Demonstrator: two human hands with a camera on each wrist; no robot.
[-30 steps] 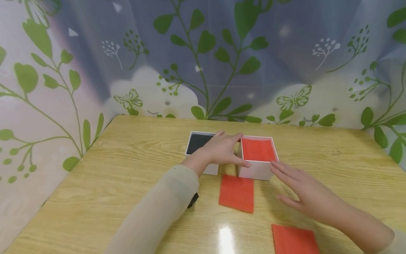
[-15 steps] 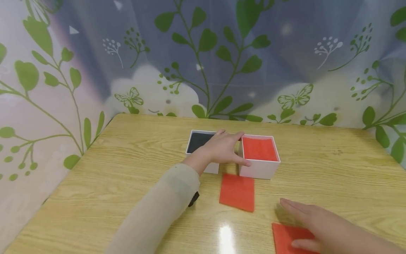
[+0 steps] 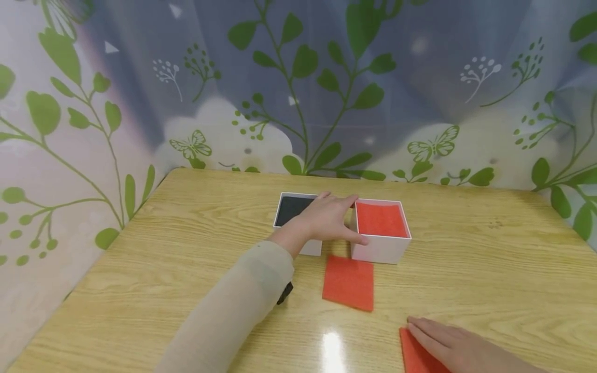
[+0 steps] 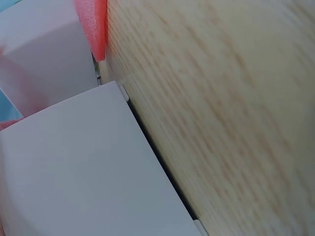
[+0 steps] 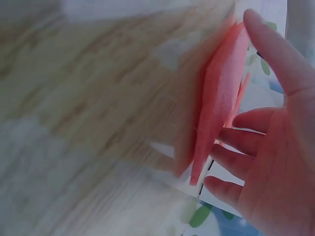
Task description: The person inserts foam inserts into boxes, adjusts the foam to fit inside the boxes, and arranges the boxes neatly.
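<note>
A white box [image 3: 380, 250] with red square sheets [image 3: 381, 219] inside stands at the middle of the table. My left hand [image 3: 326, 217] holds this box by its left side, thumb on the front face, forefinger at the back corner. Behind that hand, a second white box [image 3: 311, 247] holds dark squares [image 3: 291, 208]. Low in the head view, my right hand [image 3: 459, 343] lies over a red felt-like square [image 3: 416, 356], fingers straight. In the right wrist view, thumb and fingers are spread about the red square [image 5: 221, 98], fingertips right at its edges.
Another red square [image 3: 348, 284] lies on the wooden table [image 3: 186, 248] just in front of the boxes. A patterned curtain [image 3: 298, 93] hangs behind the table. A bright reflection shows on the tabletop between the arms.
My right hand has left the front right corner of the red sheets' box and come down toward me onto the nearer red square. The left hand and both boxes have stayed in place.
</note>
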